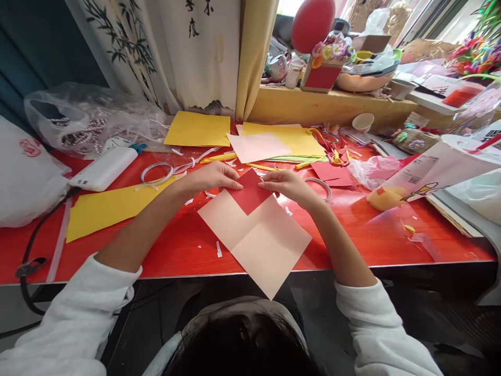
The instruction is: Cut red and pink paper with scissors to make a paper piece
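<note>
A small red paper square (250, 193), turned cornerwise, lies over the top corner of a pale pink creased card (270, 243). My left hand (213, 178) pinches the red square near its left side between thumb and fingers. On the opposite side, my right hand (287, 187) grips it the same way. Whether the fingers also hold the card beneath is hidden. The pink card's lowest corner reaches past the table's front edge. Rolls of tape lie close by: one (156, 173) left of my left hand, another (319, 189) beside my right hand.
Yellow sheets (198, 129) and a pale pink sheet (258, 147) lie behind my hands. Red paper pieces (334, 175) and a tilted drink cup (426, 172) are at right. A white power bank (105, 168) and plastic bags (23, 172) stand left. Paper scraps dot the red table (172, 250).
</note>
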Demonstrator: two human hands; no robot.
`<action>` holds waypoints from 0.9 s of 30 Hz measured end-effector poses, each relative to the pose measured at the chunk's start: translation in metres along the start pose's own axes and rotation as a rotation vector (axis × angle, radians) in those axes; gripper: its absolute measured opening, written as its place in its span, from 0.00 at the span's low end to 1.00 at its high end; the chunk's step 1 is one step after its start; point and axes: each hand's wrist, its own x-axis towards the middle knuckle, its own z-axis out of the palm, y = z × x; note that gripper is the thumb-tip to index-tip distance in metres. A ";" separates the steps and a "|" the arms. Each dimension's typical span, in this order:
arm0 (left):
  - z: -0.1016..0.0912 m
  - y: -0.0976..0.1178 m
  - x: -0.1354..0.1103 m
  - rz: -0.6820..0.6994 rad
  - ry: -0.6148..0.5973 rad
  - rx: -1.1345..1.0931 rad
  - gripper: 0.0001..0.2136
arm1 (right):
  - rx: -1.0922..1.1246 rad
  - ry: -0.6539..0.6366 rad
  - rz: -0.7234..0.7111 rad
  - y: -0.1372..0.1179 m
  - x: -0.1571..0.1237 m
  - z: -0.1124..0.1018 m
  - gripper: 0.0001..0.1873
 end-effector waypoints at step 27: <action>0.004 -0.004 0.003 -0.097 0.064 -0.146 0.10 | -0.003 -0.007 0.071 -0.005 -0.005 -0.014 0.12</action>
